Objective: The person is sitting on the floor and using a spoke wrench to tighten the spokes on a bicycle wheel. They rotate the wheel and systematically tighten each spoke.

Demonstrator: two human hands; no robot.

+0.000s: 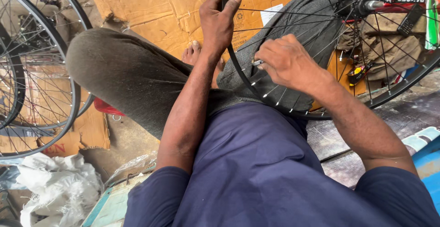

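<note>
Head view: bicycle wheel point(366, 96) stands upright on edge over lap, right of centre, hub point(362, 4) far right. Left hand point(219, 23) wraps rim top. Right hand point(286, 62) pinches small metal tool point(257, 63) at spoke end. Spare wheels point(41, 71) far left.

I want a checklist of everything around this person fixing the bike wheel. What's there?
Surface: cardboard flattened on the floor.
Job's things: black wheel across the lap; small metal tool at a spoke.
Clutter: white plastic sacks; yellow-black tool.
Hands: left hand grips the rim; right hand pinches the tool.
Cables: nothing seen.
Surroundings: spare wheels on the left; blue board on the right.
</note>
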